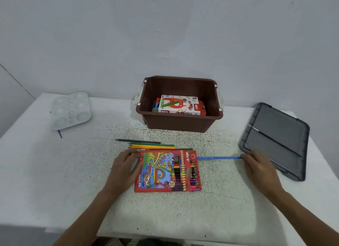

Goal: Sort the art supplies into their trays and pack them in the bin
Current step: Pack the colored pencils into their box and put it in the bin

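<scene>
A white, speckled surface (55,172) is shown from the head view. A red pencil box (167,170), printed with a bright pattern and fitted with a window through which rows of coloured pencils are seen, is laid flat near the middle of the surface. Its left edge is held by the left hand (126,165), whose fingers are curled about the upper left corner. Just beyond the far edge of the box, a small row of loose pencils (152,145) in green, yellow and orange is laid side by side, parallel with that edge, and a dark pencil (137,141) is laid slightly apart behind them. A blue pencil (219,157) is held level to the right of the box, with its left end placed at the box's upper right corner and its right end pinched in the fingertips of the right hand (256,168); whether it touches the surface cannot be told. A brown bin (179,121) is stood open at the far middle of the surface, behind the pencils. An oil pastels box (178,104) is seen lying inside it, on top of other items that are mostly hidden. A grey lid (286,128) is laid at the right, just beyond the right hand, with a thin brush (275,141) laid diagonally across it. A white paint palette (70,109) with round wells is placed at the far left, well apart from the other things, and a short blue stick (60,133) is seen protruding from under its near edge.
</scene>
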### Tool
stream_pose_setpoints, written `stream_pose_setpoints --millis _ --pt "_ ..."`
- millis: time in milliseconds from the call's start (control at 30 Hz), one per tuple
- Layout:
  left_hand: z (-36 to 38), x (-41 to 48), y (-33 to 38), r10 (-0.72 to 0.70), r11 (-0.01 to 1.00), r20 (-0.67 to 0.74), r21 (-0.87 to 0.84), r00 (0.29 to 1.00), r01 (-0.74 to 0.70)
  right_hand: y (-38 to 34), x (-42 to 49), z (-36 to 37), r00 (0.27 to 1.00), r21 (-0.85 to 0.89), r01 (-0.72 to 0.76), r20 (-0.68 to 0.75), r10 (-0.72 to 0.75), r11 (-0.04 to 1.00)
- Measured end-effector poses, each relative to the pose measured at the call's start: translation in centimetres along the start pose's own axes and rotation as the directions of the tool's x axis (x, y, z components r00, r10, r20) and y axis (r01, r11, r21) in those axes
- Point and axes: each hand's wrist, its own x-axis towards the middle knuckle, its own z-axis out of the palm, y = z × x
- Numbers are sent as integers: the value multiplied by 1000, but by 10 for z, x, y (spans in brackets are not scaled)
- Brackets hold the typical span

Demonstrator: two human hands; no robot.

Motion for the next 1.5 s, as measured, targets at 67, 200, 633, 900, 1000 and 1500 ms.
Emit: stream_pose_setpoints --millis 67,200,633,900,1000,1500 --pt "1 -1 -3 10 1000 -2 1 1000 -10 -4 1 4 1000 12 -16 -10 16 1000" --pt "2 -1 -4 13 1000 -6 3 1000 -13 -2 3 2 998 -7 -17 -54 16 1000" --pt "5 -4 -4 21 1000 -12 24 1000 -21 -9 11 11 995 -4 77 -56 -77 997" --pt "7 -5 -4 23 999 1 34 1000 -23 -61 16 26 976 95 211 -70 -205 973" --pt "8 -6 -3 32 998 -3 48 999 -32 -89 19 33 976 149 219 -37 -216 964" --pt "11 -7 -5 12 998 7 67 1000 -12 -126 13 44 986 284 159 -3 -165 946"
